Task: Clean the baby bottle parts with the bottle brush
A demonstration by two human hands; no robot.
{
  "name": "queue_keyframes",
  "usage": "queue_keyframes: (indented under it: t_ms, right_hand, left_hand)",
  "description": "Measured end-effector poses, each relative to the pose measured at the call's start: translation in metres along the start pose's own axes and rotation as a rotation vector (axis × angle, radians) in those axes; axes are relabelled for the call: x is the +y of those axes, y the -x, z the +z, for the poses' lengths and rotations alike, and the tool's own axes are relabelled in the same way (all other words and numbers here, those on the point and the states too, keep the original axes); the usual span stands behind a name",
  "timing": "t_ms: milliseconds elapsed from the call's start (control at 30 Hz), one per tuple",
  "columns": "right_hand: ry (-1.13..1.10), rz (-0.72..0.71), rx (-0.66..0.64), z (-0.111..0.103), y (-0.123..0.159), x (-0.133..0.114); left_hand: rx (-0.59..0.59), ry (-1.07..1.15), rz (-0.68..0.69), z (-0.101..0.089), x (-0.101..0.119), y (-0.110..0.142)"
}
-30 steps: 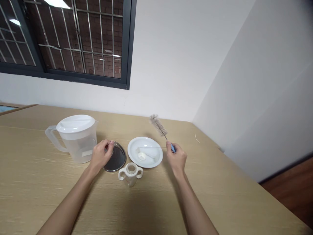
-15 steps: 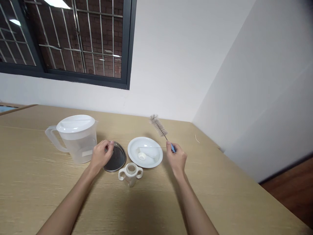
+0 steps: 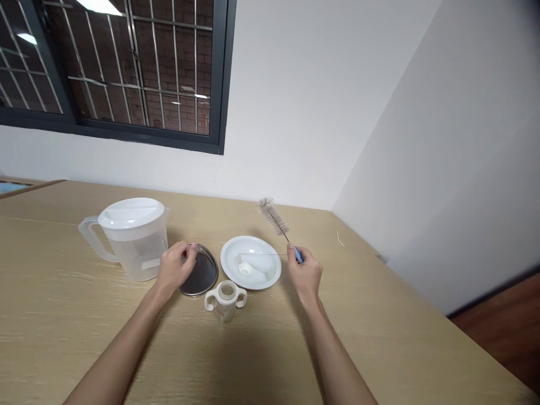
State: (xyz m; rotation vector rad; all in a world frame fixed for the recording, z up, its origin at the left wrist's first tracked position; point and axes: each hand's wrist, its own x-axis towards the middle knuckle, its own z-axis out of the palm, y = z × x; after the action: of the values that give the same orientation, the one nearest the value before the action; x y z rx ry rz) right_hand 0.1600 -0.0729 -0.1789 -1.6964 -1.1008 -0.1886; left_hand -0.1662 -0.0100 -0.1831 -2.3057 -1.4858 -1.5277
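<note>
My right hand (image 3: 304,271) is closed around the blue handle of a bottle brush (image 3: 274,218), whose bristled head points up and away to the left. A thin wire (image 3: 264,255) runs left from the same hand over a white bowl (image 3: 228,273). Inside the bowl lie a white ring (image 3: 245,270) and a pale translucent piece I cannot make out. My left hand (image 3: 177,263) is curled into a fist at the left rim of a round metal tray (image 3: 202,275), with nothing visible in it. Between my forearms stands an uncapped two-handled baby bottle (image 3: 226,301).
A clear plastic pitcher (image 3: 141,253) with a white lid stands beyond my left hand. A thin pale strip (image 3: 340,239) lies at the right on the wooden table (image 3: 358,309). The wall and a barred window (image 3: 139,67) are behind the table.
</note>
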Motion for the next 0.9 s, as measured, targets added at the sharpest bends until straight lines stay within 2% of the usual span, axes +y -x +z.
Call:
queue_keyframes:
  t_ms: [900]
  right_hand:
    - [-0.012,0.011,-0.010,-0.0004,0.0003,-0.0002]
  left_hand:
    - [-0.020,-0.001,-0.008,-0.0006,-0.0008,0.0000]
